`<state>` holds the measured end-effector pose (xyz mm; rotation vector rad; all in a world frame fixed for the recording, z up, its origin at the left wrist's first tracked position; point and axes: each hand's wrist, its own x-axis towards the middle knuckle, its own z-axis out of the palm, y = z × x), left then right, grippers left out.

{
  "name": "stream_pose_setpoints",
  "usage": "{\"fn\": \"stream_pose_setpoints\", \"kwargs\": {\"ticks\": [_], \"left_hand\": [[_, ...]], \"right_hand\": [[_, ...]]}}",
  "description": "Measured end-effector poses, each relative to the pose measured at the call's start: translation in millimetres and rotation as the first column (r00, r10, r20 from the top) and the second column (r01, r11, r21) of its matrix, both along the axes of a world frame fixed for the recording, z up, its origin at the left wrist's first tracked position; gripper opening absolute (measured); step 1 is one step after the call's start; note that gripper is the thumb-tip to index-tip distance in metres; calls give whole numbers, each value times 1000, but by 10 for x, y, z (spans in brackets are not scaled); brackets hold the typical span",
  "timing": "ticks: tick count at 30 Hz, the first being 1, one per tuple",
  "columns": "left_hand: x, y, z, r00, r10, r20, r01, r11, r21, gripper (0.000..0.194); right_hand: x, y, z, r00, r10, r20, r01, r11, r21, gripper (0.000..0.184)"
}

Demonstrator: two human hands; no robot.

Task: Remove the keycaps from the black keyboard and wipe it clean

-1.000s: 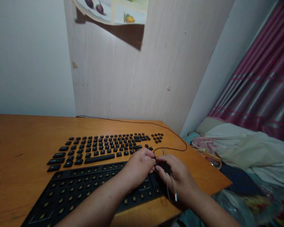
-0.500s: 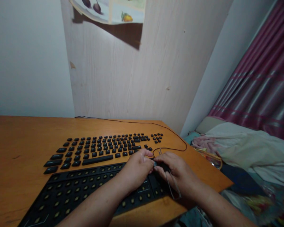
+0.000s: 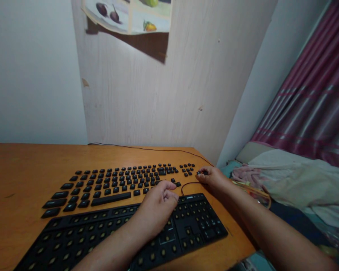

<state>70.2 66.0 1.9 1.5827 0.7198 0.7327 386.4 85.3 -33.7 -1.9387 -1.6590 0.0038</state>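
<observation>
My left hand (image 3: 160, 205) hovers above the right half of a black keyboard (image 3: 189, 222), fingers loosely bent and apart, nothing visible between them. The keyboard lies stripped of most keycaps, showing pale switch stems; a few caps stay on its number pad. My right hand (image 3: 211, 177) is on the desk beyond the keyboard, its fingertips pinched at a small black keycap (image 3: 198, 173). Something dark, partly covered by the fingers, shows beside that cap. Rows of loose keycaps (image 3: 110, 180) lie behind the keyboard, with the long space bar (image 3: 110, 199) nearest it.
A thin black cable (image 3: 147, 148) runs along the back of the wooden desk (image 3: 22, 173) and curves down to the keyboard. Behind stands a panelled wall with a picture (image 3: 147, 17). A bed with rumpled bedding (image 3: 296, 173) lies beyond the desk's right edge.
My right hand has moved away from my left, off the keyboard to the right end of the loose keycaps. The wire keycap puller seen in it before no longer shows clearly.
</observation>
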Motion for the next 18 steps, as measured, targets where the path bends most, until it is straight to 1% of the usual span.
{"fn": "stream_pose_setpoints", "kwargs": {"ticks": [4, 8, 12, 18], "left_hand": [[-22, -7, 15, 999, -14, -38, 14, 1000, -6, 34], [-22, -29, 52, 999, -3, -52, 2, 1000, -18, 32], [-12, -31, 42, 999, -8, -48, 7, 1000, -22, 32], [-7, -23, -2, 999, -13, -43, 11, 999, -32, 33]], "right_hand": [[51, 157, -71, 1000, -9, -9, 8, 1000, -25, 18], [99, 265, -144, 999, 29, -15, -30, 998, -47, 19], [147, 295, -199, 996, 84, -23, -86, 994, -68, 22], [189, 298, -207, 992, 122, -21, -123, 989, -82, 26]]}}
